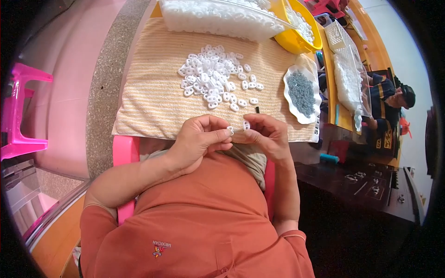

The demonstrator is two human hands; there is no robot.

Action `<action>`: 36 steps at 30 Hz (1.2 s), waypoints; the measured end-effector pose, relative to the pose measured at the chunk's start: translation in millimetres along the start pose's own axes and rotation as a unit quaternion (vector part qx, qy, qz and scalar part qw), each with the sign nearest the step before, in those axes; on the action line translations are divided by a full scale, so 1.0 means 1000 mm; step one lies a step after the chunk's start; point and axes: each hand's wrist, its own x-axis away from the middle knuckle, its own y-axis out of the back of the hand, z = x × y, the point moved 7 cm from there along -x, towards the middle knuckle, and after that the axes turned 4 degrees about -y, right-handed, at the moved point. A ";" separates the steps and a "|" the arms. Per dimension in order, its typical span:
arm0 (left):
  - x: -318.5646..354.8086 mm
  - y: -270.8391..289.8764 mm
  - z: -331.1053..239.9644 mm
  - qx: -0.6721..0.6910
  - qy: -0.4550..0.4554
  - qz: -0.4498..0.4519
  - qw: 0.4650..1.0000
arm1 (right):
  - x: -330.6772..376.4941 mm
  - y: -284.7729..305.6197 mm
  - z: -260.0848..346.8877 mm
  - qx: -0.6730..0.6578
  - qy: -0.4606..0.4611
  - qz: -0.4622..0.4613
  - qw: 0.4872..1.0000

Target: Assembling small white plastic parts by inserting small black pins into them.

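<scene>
- I keep the striped towel (153,102) flat under the far pile of white clips (211,78).
- I steady my left hand (199,139), fingers pinched on one white clip (230,130).
- My right hand (264,134) pinches a second clip (246,124) just beside it; I judge careful alignment matters.

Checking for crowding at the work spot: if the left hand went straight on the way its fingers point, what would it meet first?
The left hand points right, toward the right hand, so it would likely meet that hand's fingertips and the small white ring pinched there first. The gap looks very small, though depth is unclear.
</scene>
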 end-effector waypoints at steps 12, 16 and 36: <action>0.000 0.000 0.001 -0.005 -0.001 0.003 1.000 | 0.004 -0.019 -0.001 -0.089 -0.026 -0.006 0.996; 0.000 0.001 0.001 -0.004 -0.003 0.008 1.000 | 0.005 -0.020 -0.001 -0.088 -0.023 -0.008 0.996; 0.001 -0.001 0.000 -0.012 0.002 0.002 1.000 | 0.006 -0.023 -0.001 -0.099 -0.025 -0.010 0.995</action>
